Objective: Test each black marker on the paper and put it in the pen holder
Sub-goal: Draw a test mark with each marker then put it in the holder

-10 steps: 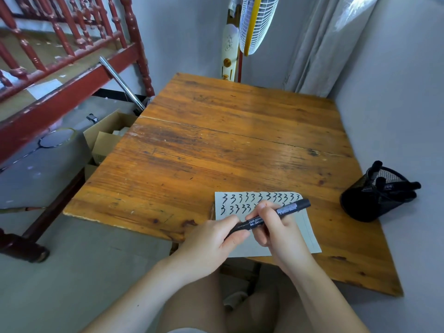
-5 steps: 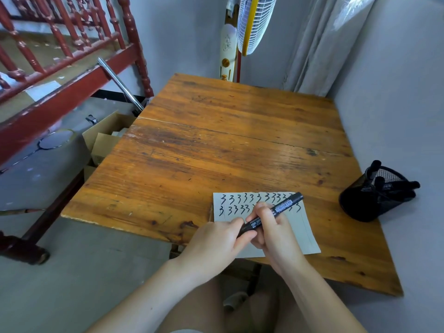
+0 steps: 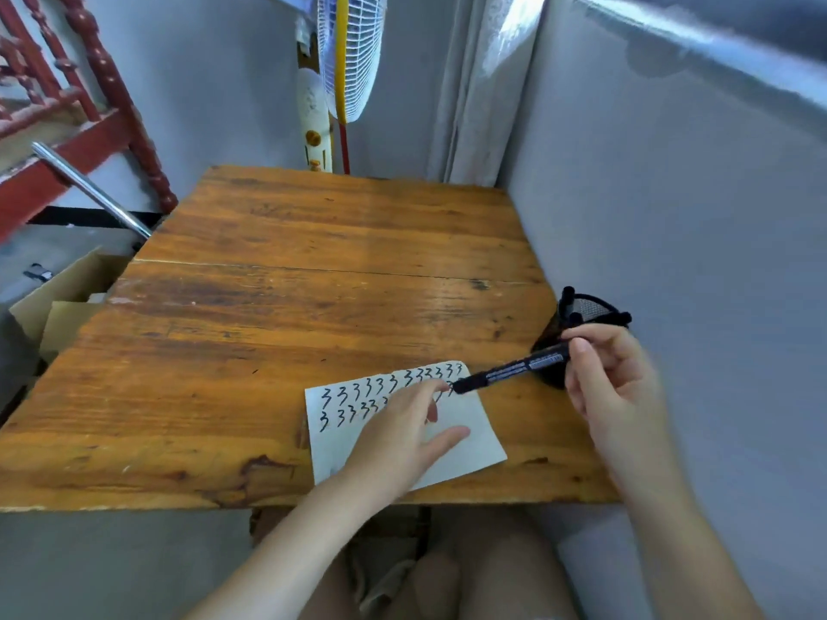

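Observation:
A white paper [image 3: 465, 434] with two rows of black squiggles lies at the front right of the wooden table [image 3: 291, 315]. My left hand [image 3: 402, 434] rests flat on the paper, fingers spread, holding nothing. My right hand [image 3: 613, 382] grips a black marker [image 3: 510, 371] by its rear end; the marker is held above the table and points left toward the paper's top right corner. Directly behind that hand stands a black mesh pen holder [image 3: 586, 308] with several black markers, partly hidden by my fingers.
A grey wall [image 3: 671, 217] runs close along the table's right side. A standing fan [image 3: 344, 60] and a curtain are behind the table. An open cardboard box [image 3: 58, 297] and a red wooden railing sit to the left.
My hands have separated: the left let go of the marker and dropped flat onto the paper, while the right carried the marker rightward toward the pen holder. The view shifted right.

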The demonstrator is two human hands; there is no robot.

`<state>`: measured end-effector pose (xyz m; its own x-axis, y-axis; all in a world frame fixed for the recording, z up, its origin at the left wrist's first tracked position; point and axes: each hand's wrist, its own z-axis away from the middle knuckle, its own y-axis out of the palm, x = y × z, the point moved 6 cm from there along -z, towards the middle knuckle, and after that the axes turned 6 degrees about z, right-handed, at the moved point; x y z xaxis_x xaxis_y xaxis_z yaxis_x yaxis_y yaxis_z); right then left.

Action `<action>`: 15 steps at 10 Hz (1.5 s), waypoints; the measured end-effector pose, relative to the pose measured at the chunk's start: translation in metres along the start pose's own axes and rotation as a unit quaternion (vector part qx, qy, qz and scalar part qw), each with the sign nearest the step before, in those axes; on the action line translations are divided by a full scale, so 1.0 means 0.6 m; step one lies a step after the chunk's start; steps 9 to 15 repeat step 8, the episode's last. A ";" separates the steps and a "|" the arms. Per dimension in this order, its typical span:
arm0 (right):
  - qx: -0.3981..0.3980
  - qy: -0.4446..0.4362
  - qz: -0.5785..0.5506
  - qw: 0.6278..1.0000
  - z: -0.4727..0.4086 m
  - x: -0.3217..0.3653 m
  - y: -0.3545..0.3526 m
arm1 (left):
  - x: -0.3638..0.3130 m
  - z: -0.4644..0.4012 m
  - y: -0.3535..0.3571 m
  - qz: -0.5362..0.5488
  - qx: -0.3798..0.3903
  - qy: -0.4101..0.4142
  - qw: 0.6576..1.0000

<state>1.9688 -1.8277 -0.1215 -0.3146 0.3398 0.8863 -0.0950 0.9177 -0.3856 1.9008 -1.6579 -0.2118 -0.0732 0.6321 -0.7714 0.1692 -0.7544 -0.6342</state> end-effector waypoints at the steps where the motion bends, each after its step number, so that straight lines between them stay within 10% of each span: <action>1: -0.127 -0.023 0.009 0.992 -0.020 0.000 -0.088 | -0.031 -0.031 0.065 -0.115 0.044 0.090 0.988; 3: -0.217 -0.076 0.144 0.963 -0.074 0.022 -0.147 | -0.038 -0.046 0.161 -0.226 0.075 0.178 0.955; 7: -0.011 0.049 0.377 0.925 -0.168 -0.087 -0.059 | -0.040 -0.035 0.160 -0.211 0.068 0.221 0.950; 15: 0.000 0.057 0.390 0.919 -0.172 -0.079 -0.063 | -0.037 -0.037 0.162 -0.209 0.080 0.210 0.952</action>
